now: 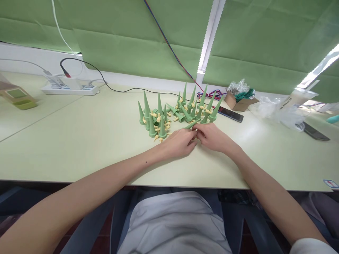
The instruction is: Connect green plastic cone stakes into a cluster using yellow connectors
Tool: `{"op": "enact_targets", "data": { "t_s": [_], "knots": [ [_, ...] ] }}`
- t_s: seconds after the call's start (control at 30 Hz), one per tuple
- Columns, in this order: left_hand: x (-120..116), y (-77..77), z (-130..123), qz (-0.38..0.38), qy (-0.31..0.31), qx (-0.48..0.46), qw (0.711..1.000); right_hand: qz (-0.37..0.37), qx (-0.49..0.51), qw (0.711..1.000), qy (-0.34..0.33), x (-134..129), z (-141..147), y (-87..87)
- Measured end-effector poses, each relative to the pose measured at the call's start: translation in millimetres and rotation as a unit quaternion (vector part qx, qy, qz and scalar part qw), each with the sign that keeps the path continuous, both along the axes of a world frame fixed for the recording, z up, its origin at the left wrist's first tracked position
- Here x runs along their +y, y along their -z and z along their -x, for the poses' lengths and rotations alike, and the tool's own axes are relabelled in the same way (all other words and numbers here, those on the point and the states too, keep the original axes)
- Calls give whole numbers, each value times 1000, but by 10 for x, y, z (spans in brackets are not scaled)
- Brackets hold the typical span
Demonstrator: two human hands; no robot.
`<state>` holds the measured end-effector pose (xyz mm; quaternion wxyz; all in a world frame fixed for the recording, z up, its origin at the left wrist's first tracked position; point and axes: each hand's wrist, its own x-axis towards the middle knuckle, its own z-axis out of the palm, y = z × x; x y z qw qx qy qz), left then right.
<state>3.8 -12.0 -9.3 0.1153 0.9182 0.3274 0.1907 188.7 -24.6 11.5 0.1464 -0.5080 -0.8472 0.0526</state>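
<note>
Head view; clock centred on the meeting point of the hands, 12 o'clock away from the body.

Left hand (176, 143): grip nearly closed, apparently around the wide end of a slanting green cone (191, 125); tip directed toward 1–2 o'clock. Right hand (212, 137): fingertips drawn together, touching or just beside the left fingers; contents of this grip impossible to tell. Hands joined low over the counter (92, 141), probably for steadiness and fine control.

From 10 to 1 o'clock, close to the fingers: upright green cones (146, 106), standing on broad collars, probably for stability and easy pick-up. Among these, a few tipped cones (176, 113) and loose yellow fittings (158, 118), kept within short reach.

At 2 o'clock: dark phone (230, 114), lying flat just beside the cones; beyond, open cardboard box (239, 104) with green material (245, 94) and clear wrap, apparently contained to limit spread. Near 12–1 o'clock: coiled red and blue wire (217, 94). Between 9 and 10 o'clock: white power strip (71, 90) against the wall side, probably for socket access.

Writing: "ALITTLE T", legible on the cup (288, 102) between 2 and 3 o'clock; remainder not readable. At 4 o'clock, near the counter edge: blue-bordered sticker (330, 183) with red mark; text too small to read. No brand discernible on phone or power strip.
</note>
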Motion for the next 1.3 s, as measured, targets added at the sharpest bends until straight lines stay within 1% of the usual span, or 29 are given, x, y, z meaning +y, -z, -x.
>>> {"op": "enact_targets", "data": {
  "t_s": [0.33,0.5,0.7,0.87,1.17,1.3],
  "knots": [
    [4,-1,-8,-7,0,27,1000,16,-8,1000,3,-3,-5,-15],
    [8,-8,-10,-20,21,36,999,19,-10,1000,-6,2,-12,-17],
    [1,-16,-19,-26,20,42,999,10,-11,1000,-18,-7,-17,-32],
    [-12,-41,-24,-18,26,46,998,22,-16,999,-20,-6,-35,-37],
    [-19,-45,-22,-15,32,51,998,11,-18,999,-27,-5,-57,-34],
    [-17,-40,-24,-19,28,36,999,-8,0,1000,-21,-11,-41,-30]
  ]
}}
